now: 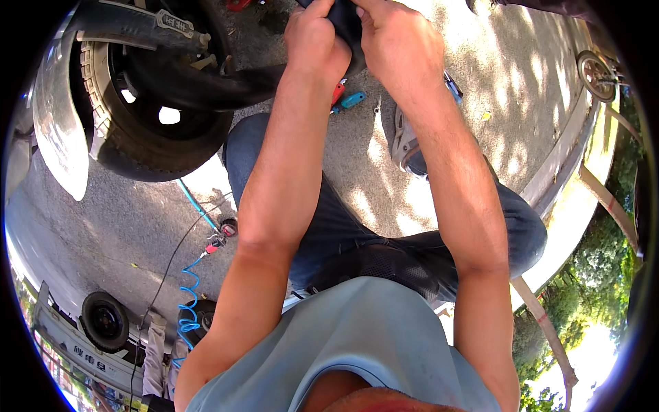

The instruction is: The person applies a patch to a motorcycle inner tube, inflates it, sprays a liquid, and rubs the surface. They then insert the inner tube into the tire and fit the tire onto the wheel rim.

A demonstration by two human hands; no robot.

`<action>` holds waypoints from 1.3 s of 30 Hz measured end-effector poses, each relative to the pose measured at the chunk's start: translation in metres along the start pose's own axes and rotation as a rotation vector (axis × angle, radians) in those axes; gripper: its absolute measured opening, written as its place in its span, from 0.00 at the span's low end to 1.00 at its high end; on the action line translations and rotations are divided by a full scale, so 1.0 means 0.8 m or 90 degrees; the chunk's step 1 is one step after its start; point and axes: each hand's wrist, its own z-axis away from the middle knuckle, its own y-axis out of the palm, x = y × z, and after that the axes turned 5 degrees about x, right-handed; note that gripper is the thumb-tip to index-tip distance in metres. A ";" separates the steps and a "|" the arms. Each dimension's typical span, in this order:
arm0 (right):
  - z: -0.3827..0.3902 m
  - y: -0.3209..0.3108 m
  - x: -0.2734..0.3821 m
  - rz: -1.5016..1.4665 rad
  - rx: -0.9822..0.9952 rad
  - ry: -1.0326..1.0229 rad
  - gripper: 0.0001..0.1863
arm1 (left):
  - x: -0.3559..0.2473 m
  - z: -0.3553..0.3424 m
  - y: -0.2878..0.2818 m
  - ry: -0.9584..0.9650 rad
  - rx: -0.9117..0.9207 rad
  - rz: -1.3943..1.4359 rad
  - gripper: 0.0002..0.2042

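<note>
At the top edge of the head view, my left hand (316, 44) and my right hand (401, 48) are close together, both closed on a black rubber inner tube (237, 90). Its slack length runs leftward from my hands to a wheel with a knobbly tire (161, 152), which stands beside my left knee. The fingertips and part of the gripped tube are cut off by the frame's top edge. Below the hands, a red-handled tool (339, 90) and a blue-handled tool (353, 100) lie on the ground between my arms.
A silver fender (60, 130) flanks the wheel at left. On the concrete rest an air inflator with a gauge (228, 227) and its coiled blue hose (187, 295). A parked vehicle with a spare wheel (104, 321) stands lower left. A curb (549, 175) runs along the right.
</note>
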 end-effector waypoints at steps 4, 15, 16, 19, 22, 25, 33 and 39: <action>-0.030 0.014 -0.006 -0.168 -0.039 0.066 0.16 | 0.010 -0.006 0.008 0.023 -0.088 -0.026 0.13; -0.018 0.028 0.009 -0.384 0.018 0.166 0.17 | -0.001 -0.022 -0.024 -0.036 -0.003 0.079 0.16; -0.009 0.032 0.006 -0.440 0.000 0.134 0.17 | 0.002 -0.019 -0.028 -0.040 0.000 0.083 0.16; -0.021 0.032 -0.006 -0.411 0.041 0.167 0.17 | 0.006 -0.028 -0.029 -0.032 -0.027 0.103 0.16; -0.042 0.040 -0.002 -0.456 -0.003 0.141 0.17 | 0.001 -0.027 -0.024 -0.037 0.013 0.106 0.17; -0.028 0.040 0.003 -0.424 0.003 0.137 0.17 | -0.005 -0.028 -0.035 -0.027 -0.005 0.081 0.16; -0.053 0.049 0.001 -0.438 0.007 0.110 0.19 | -0.003 -0.033 -0.032 0.035 -0.027 0.062 0.15; -0.032 0.039 0.013 -0.428 0.034 0.121 0.18 | -0.006 -0.023 -0.034 0.034 -0.025 0.072 0.15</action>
